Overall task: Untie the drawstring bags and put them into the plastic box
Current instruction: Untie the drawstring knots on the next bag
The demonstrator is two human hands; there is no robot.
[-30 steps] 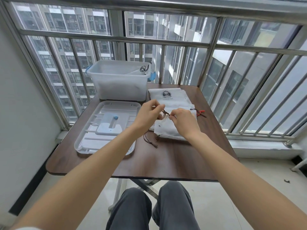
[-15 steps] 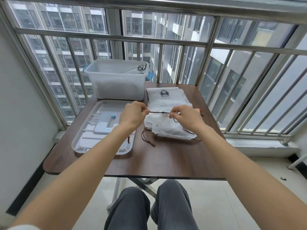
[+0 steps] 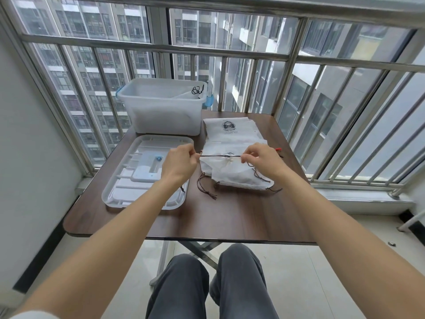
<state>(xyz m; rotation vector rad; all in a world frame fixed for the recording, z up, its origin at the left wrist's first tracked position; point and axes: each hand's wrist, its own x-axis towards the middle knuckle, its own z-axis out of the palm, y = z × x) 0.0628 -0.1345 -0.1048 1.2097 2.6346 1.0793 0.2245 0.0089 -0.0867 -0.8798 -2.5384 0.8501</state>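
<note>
Plastic box [image 3: 161,116] apparently open-topped; lid [image 3: 138,180] beside it blocks nothing.

On the table [image 3: 230,217], box [image 3: 161,116] behind lid [image 3: 128,192], bags [image 3: 234,176] right of both.

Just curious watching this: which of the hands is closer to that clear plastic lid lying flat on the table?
Left. The left hand hovers over the clear plastic lid's right edge, pinching the dark drawstring. The right hand is farther right, above the white bags.
</note>
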